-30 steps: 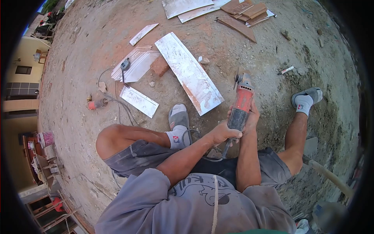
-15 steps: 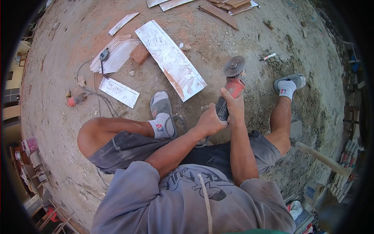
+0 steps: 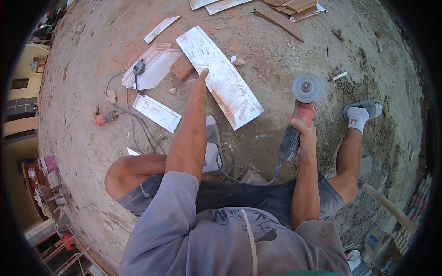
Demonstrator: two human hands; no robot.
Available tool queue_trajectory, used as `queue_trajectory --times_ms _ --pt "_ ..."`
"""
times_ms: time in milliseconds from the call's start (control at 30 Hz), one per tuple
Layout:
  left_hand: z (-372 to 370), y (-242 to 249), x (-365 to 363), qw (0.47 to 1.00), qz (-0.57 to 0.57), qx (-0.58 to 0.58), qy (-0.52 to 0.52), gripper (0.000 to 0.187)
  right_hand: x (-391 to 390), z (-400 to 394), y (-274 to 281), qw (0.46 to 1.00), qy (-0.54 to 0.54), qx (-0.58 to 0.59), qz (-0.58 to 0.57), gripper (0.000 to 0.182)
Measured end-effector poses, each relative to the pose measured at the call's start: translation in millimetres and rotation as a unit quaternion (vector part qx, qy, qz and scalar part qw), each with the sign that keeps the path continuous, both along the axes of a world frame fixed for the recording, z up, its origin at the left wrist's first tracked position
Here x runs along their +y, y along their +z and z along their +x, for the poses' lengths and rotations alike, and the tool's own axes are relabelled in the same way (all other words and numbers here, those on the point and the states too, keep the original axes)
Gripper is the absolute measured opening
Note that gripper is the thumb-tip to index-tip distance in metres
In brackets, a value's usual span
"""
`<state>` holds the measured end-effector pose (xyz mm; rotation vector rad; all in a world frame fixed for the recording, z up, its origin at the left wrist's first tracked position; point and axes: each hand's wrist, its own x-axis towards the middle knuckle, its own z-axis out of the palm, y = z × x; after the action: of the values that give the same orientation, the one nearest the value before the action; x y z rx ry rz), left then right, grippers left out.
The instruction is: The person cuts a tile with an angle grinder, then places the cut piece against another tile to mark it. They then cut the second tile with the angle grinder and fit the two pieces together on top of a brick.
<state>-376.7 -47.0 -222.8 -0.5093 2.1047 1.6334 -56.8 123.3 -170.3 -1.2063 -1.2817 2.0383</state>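
Note:
My right hand [image 3: 305, 135] is wrapped round the red and black body of an angle grinder [image 3: 291, 138], whose round disc [image 3: 307, 88] points away from me. My left hand [image 3: 199, 83] reaches forward to the left edge of a long white tile [image 3: 225, 83], its thumb over the edge; its other fingers are mostly hidden, and it seems to grip the tile. Just left of that hand lies a reddish brick piece [image 3: 182, 68]. A smaller white tile piece [image 3: 157, 113] rests on the dirt nearer to me.
Stacked tile strips [image 3: 154, 69] with a tape measure [image 3: 138, 68] lie at left. A red tool [image 3: 106, 118] and its cable are nearby. A marker [image 3: 338, 77] lies right of the disc. Brown tiles [image 3: 281, 20] are at the top, a wooden handle [image 3: 389, 207] at lower right.
My left hand has let go of the grinder and moved forward to the long tile. The grinder, now in my right hand alone, has its disc face turned more toward the view.

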Motion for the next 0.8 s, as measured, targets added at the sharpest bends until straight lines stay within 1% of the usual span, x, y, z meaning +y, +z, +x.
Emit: queue_trajectory --times_ms 33,67,133,167,200,300,333,400,467,533,667,733,800 --pt "-16 -27 -4 0.998 0.054 0.026 -0.028 0.066 -1 1 -2 1.000 0.004 -0.012 0.014 0.036" --pt "-21 -24 -1 0.998 0.053 0.028 -0.032 0.066 -1 1 -1 1.000 0.000 -0.010 0.013 0.036" --pt "-23 -17 1 0.998 0.037 -0.035 -0.049 0.069 -1 1 5 0.999 0.015 -0.023 -0.019 0.043" --pt "-34 -25 0 0.993 0.034 -0.088 -0.067 0.066 0 -1 6 0.999 0.012 -0.026 -0.020 0.043" --pt "-39 -36 0 0.993 0.034 -0.092 -0.069 0.066 1 -4 6 0.999 0.013 -0.029 -0.025 0.043" --pt "-46 -67 0 0.975 0.171 -0.140 -0.026 0.057 7 -9 2 0.998 0.020 -0.047 -0.024 0.044" --pt "-46 -77 -1 0.974 0.170 -0.149 -0.026 0.057 9 -10 1 0.998 0.028 -0.053 -0.019 0.045" --pt "-44 -81 0 0.967 0.228 -0.109 -0.029 0.057 12 -14 1 0.996 0.040 -0.081 -0.006 0.048" --pt "-45 -90 -1 0.964 0.237 -0.117 -0.036 0.059 14 -18 6 0.993 0.055 -0.103 0.010 0.050" --pt "-44 -93 -1 0.954 0.279 -0.099 -0.042 0.060 15 -24 10 0.992 0.071 -0.103 0.029 0.054" --pt "-47 -98 -1 0.946 0.309 -0.092 -0.033 0.059 21 -25 7 0.986 0.098 -0.117 0.066 0.057" --pt "-47 -93 1 0.955 0.269 -0.119 -0.031 0.057 20 -24 7 0.984 0.107 -0.127 0.070 0.056" --pt "-48 -93 1 0.957 0.266 -0.112 -0.036 0.056 18 -25 7 0.984 0.105 -0.123 0.068 0.056"
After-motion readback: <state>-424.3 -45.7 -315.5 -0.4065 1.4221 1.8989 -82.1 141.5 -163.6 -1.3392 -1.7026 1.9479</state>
